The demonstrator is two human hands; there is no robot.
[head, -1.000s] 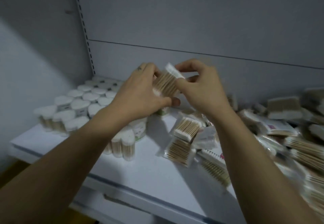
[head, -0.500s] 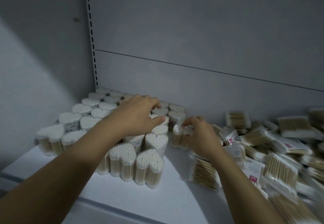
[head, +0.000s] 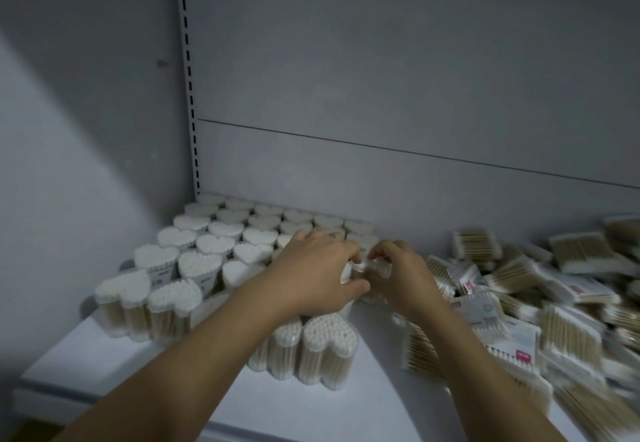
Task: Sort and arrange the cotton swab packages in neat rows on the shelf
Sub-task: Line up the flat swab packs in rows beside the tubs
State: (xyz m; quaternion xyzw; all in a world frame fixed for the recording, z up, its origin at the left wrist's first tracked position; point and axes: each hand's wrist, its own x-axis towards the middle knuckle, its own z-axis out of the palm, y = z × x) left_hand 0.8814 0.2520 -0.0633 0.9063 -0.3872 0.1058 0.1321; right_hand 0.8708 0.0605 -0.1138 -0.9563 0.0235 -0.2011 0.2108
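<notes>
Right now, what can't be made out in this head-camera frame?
Head view: the package gripped by the left hand and right hand; fingers cover most of it.
Head view: heart-shaped tubs beneath the left forearm.
Head view: flat packs at the right edge, blurred and cut off.
Head view: tub label print, too small and dim.

Dim, bluish corner. Grey back panel (head: 381,60) split by a thin horizontal seam (head: 381,146); white slotted upright (head: 188,95) at its left edge. Plain side wall (head: 69,60) to the left, darker above a slanting line, paler below. White shelf (head: 346,417) underneath.
</notes>
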